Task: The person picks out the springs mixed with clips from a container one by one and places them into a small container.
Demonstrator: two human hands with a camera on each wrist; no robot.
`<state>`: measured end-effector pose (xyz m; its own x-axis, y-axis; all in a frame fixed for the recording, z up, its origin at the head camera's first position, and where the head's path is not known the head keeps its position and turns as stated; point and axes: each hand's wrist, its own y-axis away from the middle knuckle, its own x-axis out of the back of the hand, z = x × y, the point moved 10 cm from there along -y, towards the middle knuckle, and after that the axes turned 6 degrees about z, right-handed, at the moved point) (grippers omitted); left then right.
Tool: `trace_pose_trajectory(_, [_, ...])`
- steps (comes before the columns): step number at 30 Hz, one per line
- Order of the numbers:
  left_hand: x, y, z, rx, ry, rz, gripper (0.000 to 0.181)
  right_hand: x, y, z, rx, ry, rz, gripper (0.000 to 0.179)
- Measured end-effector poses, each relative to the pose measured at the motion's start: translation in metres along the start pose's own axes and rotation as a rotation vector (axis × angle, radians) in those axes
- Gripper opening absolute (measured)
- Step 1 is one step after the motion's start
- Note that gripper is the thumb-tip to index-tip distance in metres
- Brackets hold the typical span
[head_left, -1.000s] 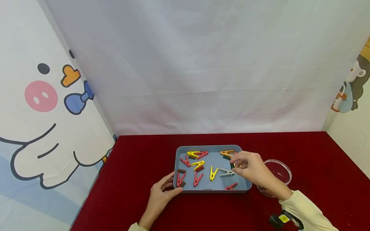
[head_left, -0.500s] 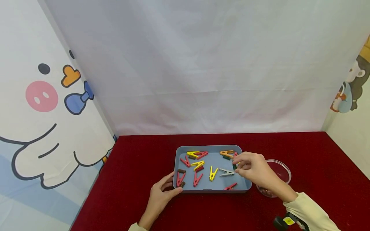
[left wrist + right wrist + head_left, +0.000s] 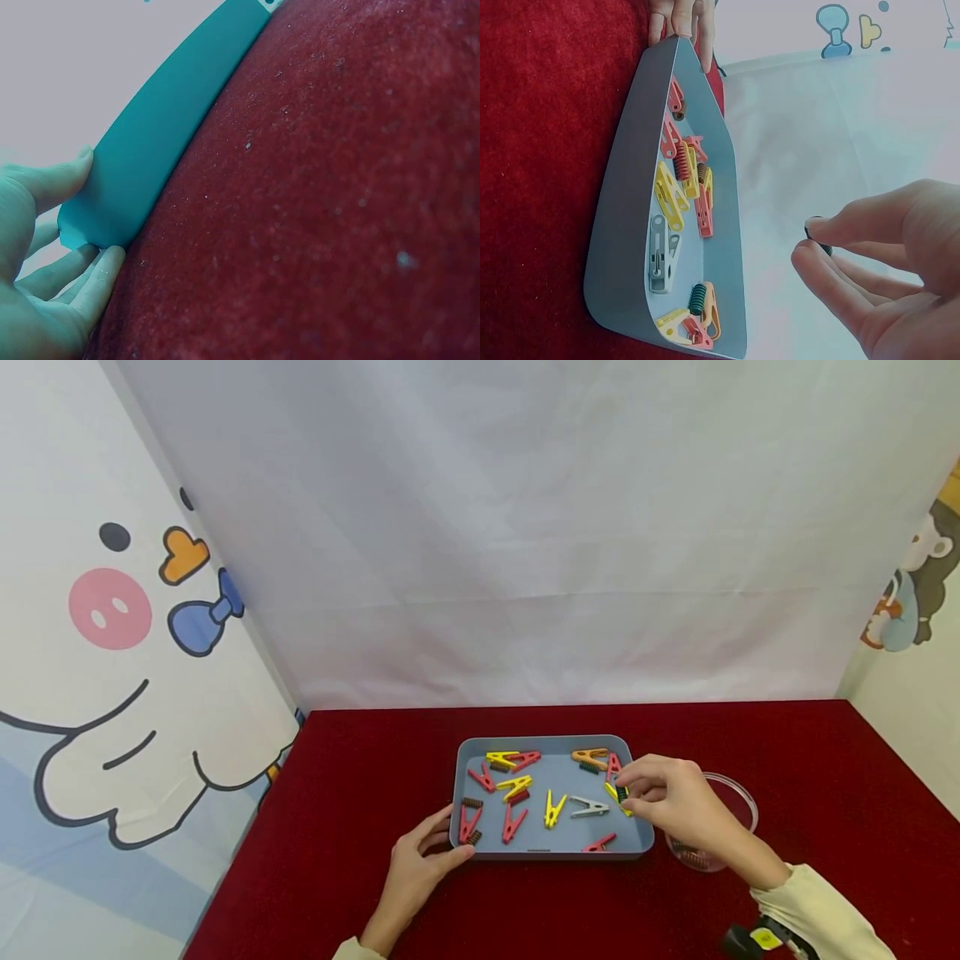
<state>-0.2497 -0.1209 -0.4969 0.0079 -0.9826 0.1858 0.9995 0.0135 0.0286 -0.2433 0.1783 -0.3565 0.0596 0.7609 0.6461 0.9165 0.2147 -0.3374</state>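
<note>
My right hand (image 3: 667, 802) pinches a small dark coil spring (image 3: 824, 247) between thumb and fingertips, raised over the right end of the blue-grey tray (image 3: 555, 855). My left hand (image 3: 416, 864) grips the tray's near left corner, thumb at the rim and fingers against the outer wall. Clothes pegs lie scattered in the tray: a grey peg (image 3: 589, 807), an orange peg (image 3: 589, 757), and several yellow and red ones, such as a yellow peg (image 3: 554, 810) and a red peg (image 3: 513, 823). Loose coil springs lie among them, including a green spring (image 3: 697, 298) and a red spring (image 3: 682, 160).
Right of the tray, partly behind my right forearm, is a round clear dish (image 3: 752, 814) with several brown springs (image 3: 692, 857) in it. Dark red cloth (image 3: 360, 785) covers the table. A white curtain (image 3: 525, 568) hangs behind the table.
My right hand has drawn slightly to the right with the spring, uncovering red and yellow pegs at the tray's right end. The left hand and the tray have stayed in place.
</note>
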Motion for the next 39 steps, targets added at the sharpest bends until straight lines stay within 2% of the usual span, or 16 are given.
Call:
trace_pose_trajectory(1, [0.000, -0.001, -0.003, -0.003, -0.002, 0.004, 0.063, 0.001, 0.000, 0.000, 0.001, -0.002, 0.001, 0.023])
trace_pose_trajectory(19, [0.001, -0.002, -0.001, -0.020, 0.003, 0.016, 0.064, 0.016, 0.008, 0.005, -0.047, 0.012, 0.025, 0.024])
trace_pose_trajectory(29, [0.001, -0.002, -0.002, -0.013, 0.006, 0.016, 0.063, 0.023, 0.011, 0.003, -0.028, 0.035, 0.041, 0.025])
trace_pose_trajectory(39, [0.001, -0.003, -0.003, -0.015, -0.002, 0.020, 0.064, 0.028, 0.013, 0.008, -0.073, 0.050, 0.030, 0.022])
